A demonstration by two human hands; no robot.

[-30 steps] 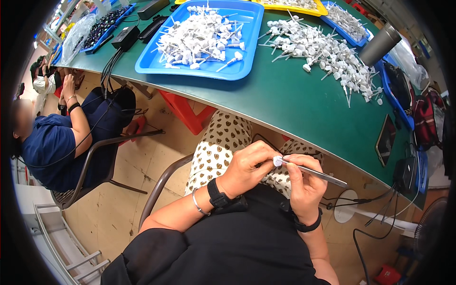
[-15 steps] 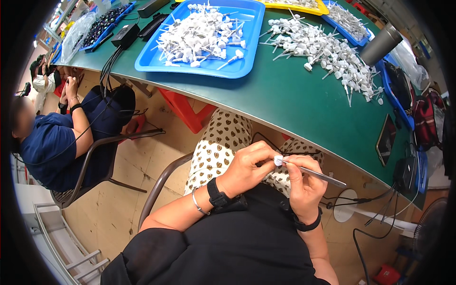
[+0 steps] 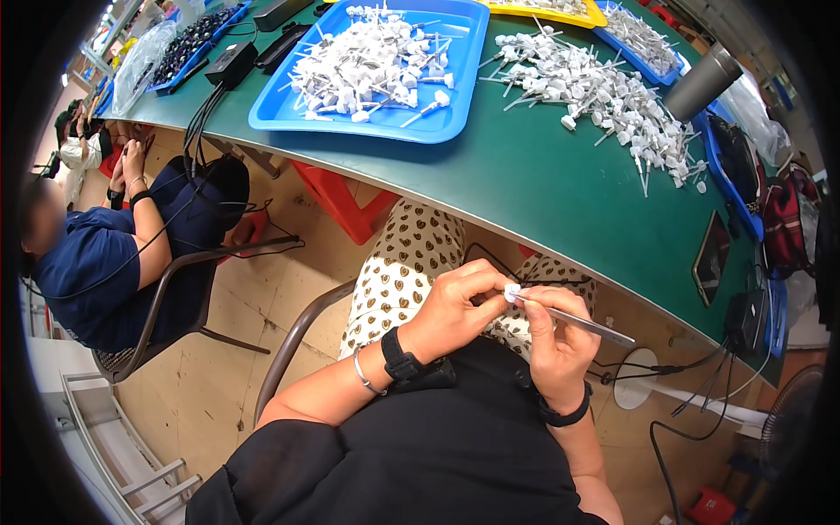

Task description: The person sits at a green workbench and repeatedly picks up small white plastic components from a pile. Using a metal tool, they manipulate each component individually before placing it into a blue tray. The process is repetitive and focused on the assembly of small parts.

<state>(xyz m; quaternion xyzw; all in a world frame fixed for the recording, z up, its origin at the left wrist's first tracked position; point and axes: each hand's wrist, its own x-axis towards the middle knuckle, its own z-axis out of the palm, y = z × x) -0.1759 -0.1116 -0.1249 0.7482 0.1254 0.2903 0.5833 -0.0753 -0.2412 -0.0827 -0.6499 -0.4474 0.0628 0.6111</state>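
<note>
Right hand [image 3: 562,354] — metal tool [image 3: 597,328] edged leftward | left hand [image 3: 446,319] — white piece [image 3: 512,292] pinched

From my remote post I judge this a workshop: at twelve o'clock a green desk [image 3: 542,188] bears a blue tray [image 3: 367,129] piled with small white parts [image 3: 359,70], a heap [image 3: 599,96] of similar pieces lies at one, and a co-worker [image 3: 96,262] sits at nine.

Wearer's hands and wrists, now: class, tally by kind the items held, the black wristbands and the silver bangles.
Small white piece: 1
Slim grey metal tool: 1
Black wristbands: 2
Silver bangle: 1
Total: 5
</note>
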